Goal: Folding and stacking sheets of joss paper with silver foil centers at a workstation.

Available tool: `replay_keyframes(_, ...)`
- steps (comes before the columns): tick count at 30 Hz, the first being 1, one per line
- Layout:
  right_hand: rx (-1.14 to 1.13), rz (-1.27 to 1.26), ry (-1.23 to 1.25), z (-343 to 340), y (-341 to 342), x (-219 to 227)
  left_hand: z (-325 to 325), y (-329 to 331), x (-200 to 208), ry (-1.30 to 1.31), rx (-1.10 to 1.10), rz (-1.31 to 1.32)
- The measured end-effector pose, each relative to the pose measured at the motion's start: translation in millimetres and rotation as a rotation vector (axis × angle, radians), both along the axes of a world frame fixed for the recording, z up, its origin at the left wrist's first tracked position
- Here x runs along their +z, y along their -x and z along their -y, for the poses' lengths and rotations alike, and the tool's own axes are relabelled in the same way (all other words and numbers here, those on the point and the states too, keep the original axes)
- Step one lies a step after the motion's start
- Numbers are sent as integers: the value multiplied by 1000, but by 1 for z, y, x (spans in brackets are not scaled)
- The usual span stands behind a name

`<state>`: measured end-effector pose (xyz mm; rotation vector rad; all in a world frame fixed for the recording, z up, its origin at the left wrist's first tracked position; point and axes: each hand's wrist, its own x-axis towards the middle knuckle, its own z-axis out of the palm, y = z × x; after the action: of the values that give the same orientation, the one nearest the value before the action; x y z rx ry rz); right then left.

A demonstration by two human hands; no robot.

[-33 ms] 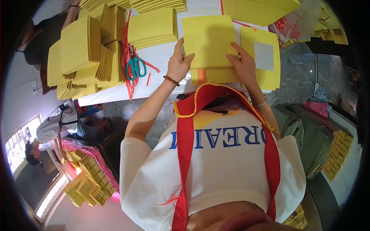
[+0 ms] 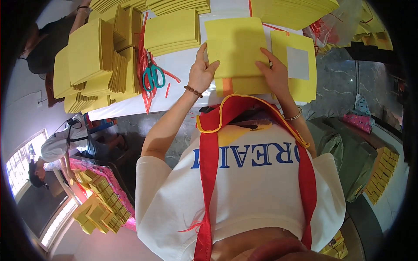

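Note:
In front of me on the white table lies a stack of yellow paper sheets (image 2: 235, 48) with an orange strip (image 2: 227, 86) at its near edge. My left hand (image 2: 203, 71) grips the stack's left edge, thumb and fingers against its side. At the right edge my right hand (image 2: 275, 71) does the same, its forefinger along the side and its thumb on top. Just right of that hand is another yellow stack (image 2: 300, 43) with a pale grey square (image 2: 298, 63) on it. Scissors (image 2: 153, 77) with teal handles lie left of my left hand on red plastic strips (image 2: 143, 65).
Several yellow stacks (image 2: 89, 50) crowd the table's left side, more (image 2: 172, 30) along its far side. A clear plastic bag (image 2: 342, 19) sits at the far right. Green-covered bulk (image 2: 348, 152) stands right of me. At left, another person (image 2: 65, 141) handles yellow bundles (image 2: 102, 191).

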<state>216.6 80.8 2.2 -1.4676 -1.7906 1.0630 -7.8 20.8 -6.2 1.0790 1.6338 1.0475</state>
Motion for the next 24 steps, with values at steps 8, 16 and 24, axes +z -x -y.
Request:
replay_keyframes(8,11,72,-15,-6,1,-5,-2,2,13,65,32,4)
replay_keyframes(16,13,101,-12,-5,3,-2,-13,-12,50,-345,-284,-954)
replay_keyframes(24,12,39,62,2,3,6,-24,-36,3,-464,-503,-1084)
